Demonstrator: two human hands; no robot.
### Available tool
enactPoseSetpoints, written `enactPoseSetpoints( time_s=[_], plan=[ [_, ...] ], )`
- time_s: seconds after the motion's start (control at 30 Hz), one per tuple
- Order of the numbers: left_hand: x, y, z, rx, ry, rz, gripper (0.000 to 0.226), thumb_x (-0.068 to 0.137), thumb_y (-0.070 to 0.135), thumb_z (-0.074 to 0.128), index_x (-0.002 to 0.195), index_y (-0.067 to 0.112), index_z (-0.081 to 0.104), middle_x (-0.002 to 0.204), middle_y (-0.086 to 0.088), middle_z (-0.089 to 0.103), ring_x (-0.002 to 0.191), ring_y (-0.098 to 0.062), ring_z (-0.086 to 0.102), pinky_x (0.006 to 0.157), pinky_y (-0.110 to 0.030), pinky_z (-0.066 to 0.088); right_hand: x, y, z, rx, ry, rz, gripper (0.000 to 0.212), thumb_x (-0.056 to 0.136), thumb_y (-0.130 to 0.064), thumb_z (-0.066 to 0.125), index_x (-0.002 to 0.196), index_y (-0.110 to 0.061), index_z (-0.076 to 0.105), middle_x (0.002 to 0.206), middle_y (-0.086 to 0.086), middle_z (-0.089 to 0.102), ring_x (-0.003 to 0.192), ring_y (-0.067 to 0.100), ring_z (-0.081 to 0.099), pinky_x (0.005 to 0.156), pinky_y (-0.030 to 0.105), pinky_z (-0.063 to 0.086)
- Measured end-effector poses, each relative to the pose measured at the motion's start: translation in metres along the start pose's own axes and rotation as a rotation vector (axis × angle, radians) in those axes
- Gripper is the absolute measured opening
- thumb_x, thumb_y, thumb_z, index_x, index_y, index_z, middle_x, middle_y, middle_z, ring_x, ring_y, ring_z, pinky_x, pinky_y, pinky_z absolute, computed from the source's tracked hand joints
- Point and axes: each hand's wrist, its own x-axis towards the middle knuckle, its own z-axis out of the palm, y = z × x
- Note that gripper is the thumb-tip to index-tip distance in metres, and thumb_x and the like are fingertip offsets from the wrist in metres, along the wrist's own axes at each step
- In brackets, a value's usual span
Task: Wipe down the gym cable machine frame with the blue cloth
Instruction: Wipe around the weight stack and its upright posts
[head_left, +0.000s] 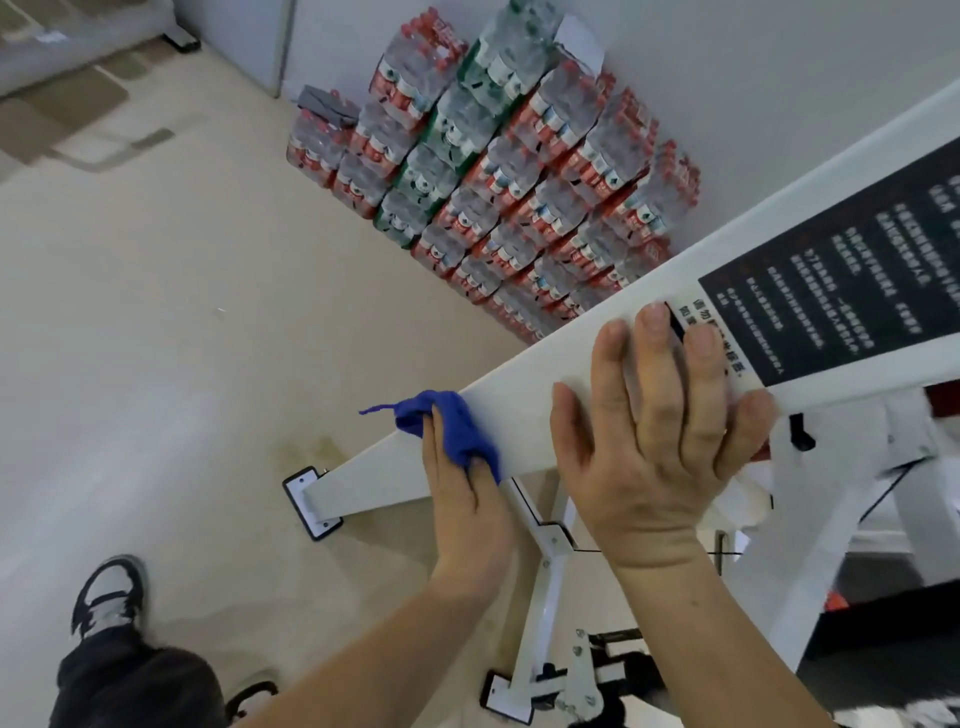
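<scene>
The right hand (654, 431) lies flat and spread on the white frame post (524, 395), while the left hand (467, 499) pinches the blue cloth (452, 426) against this post's edge, where the loose bunch could slip off.

The long white frame beam (519, 410) looks like painted metal, smooth with a soft satin sheen. Toward its right end a black rectangular label (841, 280) lies flat on it, a smooth printed film with a slight gloss. The crumpled blue cloth (460, 431) at the beam's lower edge is soft, matt fabric with one loose thread. The beige floor (156, 389) is matt and faintly grainy, stained near the beam's foot. The stacked bottle packs (498, 171) are wrapped in clear, shiny plastic film.
</scene>
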Motion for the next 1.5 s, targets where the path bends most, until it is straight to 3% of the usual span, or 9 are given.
enactPoseSetpoints(
  time_s=[0.1,0.17,0.23,0.4,0.57,0.8,1.03,1.23,1.5],
  plan=[
    [0.031,-0.056,-0.018,0.081,0.133,-0.223,0.051,0.104,0.015,0.035,0.149,0.038,0.030,0.149,-0.007,0.043,0.134,-0.024,0.047,0.116,-0.049,0.038,-0.001,-0.001,-0.001,0.018,-0.003,0.015,0.070,0.084,-0.042,0.077,0.145,-0.012,0.058,0.154,0.007,0.045,0.149,0.027,0.030,0.128,0.046,0.003],
    [0.054,-0.091,-0.041,0.142,0.123,-0.487,0.033,0.101,0.028,0.031,0.130,0.038,0.043,0.113,-0.017,0.057,0.086,-0.027,0.057,0.077,-0.054,0.056,-0.002,-0.001,0.000,0.021,-0.004,0.014,0.069,0.084,-0.041,0.077,0.144,-0.011,0.059,0.154,0.008,0.045,0.149,0.028,0.030,0.127,0.046,0.003],
    [0.078,-0.118,-0.061,0.157,0.059,-0.724,0.023,0.099,0.025,0.028,0.112,0.024,0.048,0.078,-0.011,0.043,0.059,-0.021,0.039,0.050,-0.033,0.038,-0.002,0.000,0.000,0.013,-0.012,0.006,0.068,0.084,-0.041,0.077,0.143,-0.011,0.060,0.153,0.009,0.045,0.146,0.030,0.031,0.127,0.047,0.002],
    [0.081,-0.076,-0.055,0.203,0.049,-0.916,0.019,0.096,0.014,0.027,0.082,0.023,0.036,0.075,-0.006,0.028,0.061,-0.019,0.025,0.054,-0.026,0.023,0.001,-0.001,-0.001,0.070,-0.035,-0.007,0.066,0.086,-0.033,0.073,0.146,-0.009,0.056,0.155,0.009,0.043,0.155,0.026,0.020,0.128,0.045,0.001],
    [0.032,0.032,-0.026,0.191,-0.035,-0.526,0.042,0.101,0.022,0.042,0.140,0.009,0.049,0.105,-0.014,0.066,0.088,-0.030,0.064,0.073,-0.040,0.057,0.008,-0.001,-0.011,0.160,-0.128,-0.006,0.065,0.090,-0.027,0.061,0.151,-0.008,0.049,0.160,0.008,0.037,0.154,0.025,0.020,0.128,0.043,0.000],
    [-0.031,0.163,-0.035,0.180,-0.391,-0.191,0.013,0.100,0.029,0.061,0.107,0.032,0.071,0.090,0.002,0.076,0.075,-0.016,0.071,0.068,-0.029,0.060,0.021,-0.011,-0.054,0.624,-0.175,0.245,0.048,0.094,-0.014,0.047,0.139,-0.003,0.061,0.151,0.012,0.053,0.144,0.029,0.045,0.126,0.049,0.019],
    [-0.077,0.185,-0.049,0.175,-0.601,-0.273,0.021,0.102,0.012,0.054,0.112,0.014,0.072,0.099,-0.013,0.075,0.081,-0.020,0.071,0.066,-0.027,0.054,-0.018,-0.023,-0.119,1.466,-0.580,1.235,0.043,0.097,-0.028,0.069,0.138,-0.034,0.055,0.138,-0.019,0.054,0.127,-0.010,0.050,0.107,0.017,0.043],
    [-0.079,0.202,-0.043,0.134,-0.769,-0.318,0.031,0.107,0.015,0.047,0.132,0.015,0.065,0.125,-0.014,0.071,0.117,-0.029,0.067,0.097,-0.042,0.055,-0.031,-0.011,-0.127,1.585,-0.513,1.427,0.031,0.100,-0.035,0.061,0.131,-0.038,0.061,0.121,-0.019,0.067,0.115,0.003,0.063,0.096,0.027,0.052],
    [-0.028,0.232,-0.039,0.469,-0.273,0.067,0.028,0.099,0.031,0.063,0.126,0.034,0.067,0.120,0.011,0.069,0.112,-0.014,0.067,0.102,-0.042,0.053,0.006,0.045,-0.114,1.276,-0.089,1.593,0.013,0.108,-0.027,0.049,0.115,-0.026,0.060,0.111,-0.005,0.065,0.098,0.000,0.062,0.079,0.013,0.047]
  ],
)
